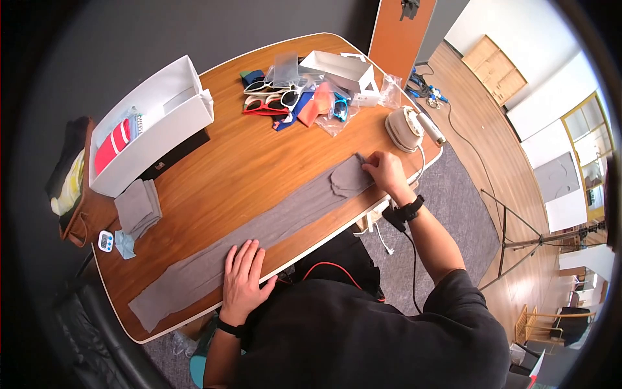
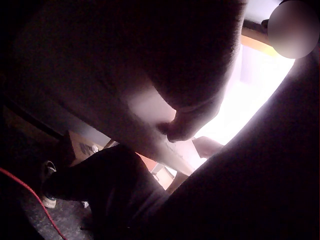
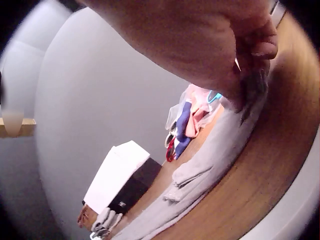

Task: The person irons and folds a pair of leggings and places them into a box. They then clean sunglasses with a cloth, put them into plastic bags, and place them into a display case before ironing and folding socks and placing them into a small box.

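Observation:
A long, narrow grey fabric piece [image 1: 272, 220] runs diagonally along the near side of the wooden table [image 1: 214, 188]. At its right end a short section is doubled back on top. There my right hand [image 1: 387, 174] pinches the fabric's edge between thumb and fingers; the right wrist view shows the grey fabric [image 3: 220, 145] bunched at the fingertips. My left hand [image 1: 242, 280] lies flat with its fingers straight, fingertips on the near edge of the strip. The left wrist view is dark, showing little of the hand's work.
Beyond my right hand stands a cream iron [image 1: 405, 129] with its cord. Sunglasses [image 1: 269, 104], pouches and a small white box [image 1: 337, 70] crowd the back. Left are a large white box [image 1: 152, 129], folded grey cloth [image 1: 138, 207] and a timer [image 1: 105, 241].

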`<state>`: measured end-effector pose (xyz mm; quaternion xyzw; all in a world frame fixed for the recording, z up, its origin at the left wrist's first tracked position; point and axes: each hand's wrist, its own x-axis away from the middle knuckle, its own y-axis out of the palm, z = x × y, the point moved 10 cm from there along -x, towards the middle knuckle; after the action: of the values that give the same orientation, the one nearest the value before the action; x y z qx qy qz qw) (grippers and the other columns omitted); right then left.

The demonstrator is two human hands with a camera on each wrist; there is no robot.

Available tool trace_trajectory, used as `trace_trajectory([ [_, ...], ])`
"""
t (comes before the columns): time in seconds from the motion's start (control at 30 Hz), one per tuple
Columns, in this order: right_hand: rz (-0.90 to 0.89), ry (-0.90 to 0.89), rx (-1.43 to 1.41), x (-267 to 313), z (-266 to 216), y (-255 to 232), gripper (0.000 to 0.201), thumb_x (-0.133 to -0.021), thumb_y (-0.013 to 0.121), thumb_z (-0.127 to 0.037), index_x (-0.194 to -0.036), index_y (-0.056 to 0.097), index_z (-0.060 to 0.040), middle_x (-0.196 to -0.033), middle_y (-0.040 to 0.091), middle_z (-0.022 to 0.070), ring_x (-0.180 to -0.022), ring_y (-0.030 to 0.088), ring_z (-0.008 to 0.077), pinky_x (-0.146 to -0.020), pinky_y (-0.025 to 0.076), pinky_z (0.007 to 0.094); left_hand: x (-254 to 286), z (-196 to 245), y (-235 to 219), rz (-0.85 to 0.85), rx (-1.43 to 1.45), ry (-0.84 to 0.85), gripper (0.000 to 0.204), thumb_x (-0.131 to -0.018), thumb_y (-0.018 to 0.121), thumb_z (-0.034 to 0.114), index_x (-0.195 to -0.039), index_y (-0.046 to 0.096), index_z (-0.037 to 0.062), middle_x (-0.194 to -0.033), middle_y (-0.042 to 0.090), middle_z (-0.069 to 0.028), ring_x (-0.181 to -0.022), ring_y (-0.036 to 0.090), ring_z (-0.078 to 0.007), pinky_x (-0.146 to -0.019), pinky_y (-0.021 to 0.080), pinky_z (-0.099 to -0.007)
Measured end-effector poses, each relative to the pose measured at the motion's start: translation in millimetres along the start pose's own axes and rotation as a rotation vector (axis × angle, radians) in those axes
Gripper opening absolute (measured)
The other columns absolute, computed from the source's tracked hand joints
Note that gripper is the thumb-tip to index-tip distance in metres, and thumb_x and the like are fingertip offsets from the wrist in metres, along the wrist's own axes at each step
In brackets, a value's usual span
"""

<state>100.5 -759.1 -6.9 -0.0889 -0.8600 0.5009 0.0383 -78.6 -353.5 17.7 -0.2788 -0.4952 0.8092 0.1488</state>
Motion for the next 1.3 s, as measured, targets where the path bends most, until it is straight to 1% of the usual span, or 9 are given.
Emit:
trace_trajectory([
  [0.4,0.042,0.053,-0.029,-16.0,22.9,-28.3,0.022,-0.085,0.085,-0.019,-0.094,0.076,-0.0008,-0.091,0.077,0.0187,-0.089,0.076,0.0361,-0.08,0.06,0.0463,-0.2,1.2,2.1,-0.022,-0.01,0.013,0.067,-0.083,0.085,0.025,-0.139,0.061,-0.0048,-0.15,0.057,-0.0249,-0.144,0.052,-0.0409,-0.124,0.034,-0.0614],
  [0.57,0.599,-0.404,0.326,23.1,-42.8,-110.7,0.025,-0.088,0.081,-0.016,-0.11,0.072,-0.0084,-0.108,0.07,0.0123,-0.1,0.07,0.0357,-0.088,0.057,0.0459,-0.6,-0.2,2.4,-0.024,-0.017,0.005,0.068,-0.083,0.085,0.024,-0.14,0.06,-0.0046,-0.151,0.057,-0.0248,-0.144,0.052,-0.0413,-0.124,0.033,-0.0614],
  [0.67,0.689,-0.297,0.505,11.6,-47.8,-165.6,0.042,-0.087,0.084,-0.021,-0.124,0.068,-0.0094,-0.119,0.068,0.0158,-0.111,0.066,0.038,-0.095,0.054,0.0494,-1.0,0.8,3.8,-0.031,-0.021,0.003,0.069,-0.083,0.085,0.025,-0.14,0.059,-0.0043,-0.152,0.056,-0.0245,-0.145,0.051,-0.0409,-0.124,0.033,-0.0611],
  [0.77,0.368,-0.003,0.487,-40.2,21.1,-169.6,0.053,-0.087,0.084,-0.035,-0.128,0.068,-0.0066,-0.116,0.074,0.0202,-0.11,0.071,0.0378,-0.095,0.057,0.0507,-1.8,-0.7,4.7,-0.034,-0.026,-0.003,0.07,-0.083,0.085,0.025,-0.14,0.059,-0.004,-0.153,0.055,-0.024,-0.146,0.05,-0.0404,-0.124,0.033,-0.0608],
  [0.8,0.261,0.017,0.451,-51.3,31.8,-167.9,0.043,-0.088,0.082,-0.032,-0.117,0.072,-0.0016,-0.095,0.077,0.0196,-0.09,0.077,0.0345,-0.082,0.061,0.0469,-1.1,-1.1,5.0,-0.038,-0.027,-0.007,0.07,-0.083,0.085,0.026,-0.141,0.059,-0.0039,-0.154,0.055,-0.0238,-0.147,0.05,-0.0402,-0.124,0.033,-0.0606],
  [0.87,0.003,0.17,0.1,-73.4,61.1,-153.1,0.034,-0.092,0.08,-0.03,-0.096,0.072,0.0021,-0.074,0.071,0.0126,-0.066,0.073,0.024,-0.061,0.058,0.0394,-0.2,-1.0,5.0,-0.038,-0.031,-0.011,0.07,-0.083,0.085,0.026,-0.141,0.059,-0.0038,-0.154,0.055,-0.0237,-0.147,0.049,-0.0399,-0.124,0.033,-0.0605],
  [1.0,-0.151,0.221,-0.165,-77.4,78.3,-144.8,0.032,-0.096,0.076,-0.028,-0.081,0.066,-0.0022,-0.067,0.061,0.0024,-0.054,0.06,0.0117,-0.048,0.044,0.0297,-0.3,-1.8,4.5,-0.05,-0.03,-0.025,0.07,-0.084,0.084,0.029,-0.142,0.06,-0.0041,-0.155,0.055,-0.0227,-0.148,0.049,-0.0373,-0.124,0.034,-0.0588],
  [1.17,-0.279,0.161,-0.461,-8.5,-3.5,-156.4,0.022,-0.1,0.069,-0.023,-0.095,0.064,-0.0021,-0.075,0.062,0.0024,-0.056,0.057,0.0103,-0.047,0.04,0.0274,-0.6,-2.5,3.3,-0.049,-0.018,-0.028,0.07,-0.085,0.084,0.029,-0.142,0.06,-0.0042,-0.156,0.054,-0.0225,-0.148,0.048,-0.0371,-0.125,0.033,-0.0578],
  [1.3,-0.502,0.186,-0.773,55.1,-56.0,-122.8,0.023,-0.099,0.063,-0.019,-0.111,0.063,0.0008,-0.076,0.062,0.0023,-0.055,0.059,0.0088,-0.044,0.044,0.0227,-0.7,-6.4,0.3,-0.023,-0.003,-0.046,0.079,-0.083,0.086,0.033,-0.145,0.057,-0.0042,-0.158,0.051,-0.0231,-0.151,0.045,-0.038,-0.126,0.03,-0.059],
])
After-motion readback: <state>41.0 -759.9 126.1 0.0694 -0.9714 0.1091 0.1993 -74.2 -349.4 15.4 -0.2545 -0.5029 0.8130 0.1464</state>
